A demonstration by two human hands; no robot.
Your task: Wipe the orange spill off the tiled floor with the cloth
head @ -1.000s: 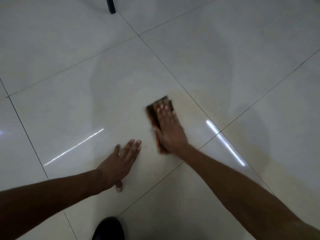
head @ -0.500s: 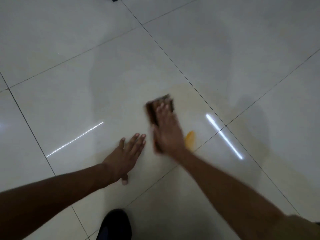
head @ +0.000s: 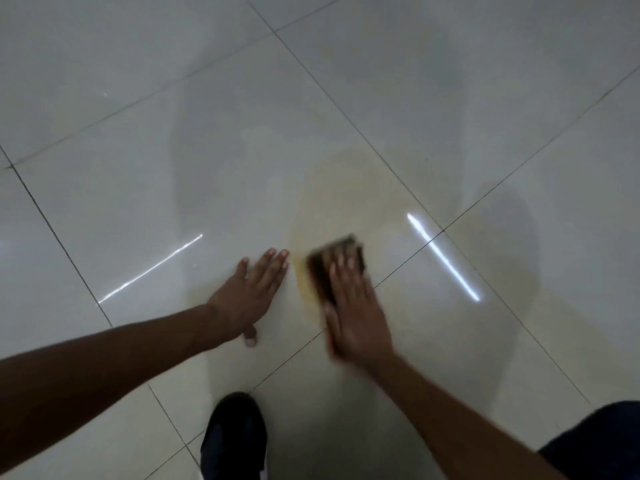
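Observation:
My right hand (head: 356, 310) presses flat on a dark brown cloth (head: 320, 271), which is blurred with motion; most of the cloth lies hidden under the palm. A narrow orange streak (head: 304, 287) shows on the white tile just left of the cloth. Beyond the cloth, a faint yellowish smear (head: 349, 195) spreads over the same tile. My left hand (head: 251, 294) rests flat on the floor beside the streak, fingers together and holding nothing.
Glossy white tiled floor (head: 138, 168) with dark grout lines and two bright light reflections. My dark shoe (head: 233, 441) stands at the bottom centre, and dark clothing (head: 602, 445) shows at the bottom right corner.
My right hand has drawn the cloth back toward me. The orange blob seen to the hand's right is gone; an orange streak now shows left of the cloth. The left hand stays planted.

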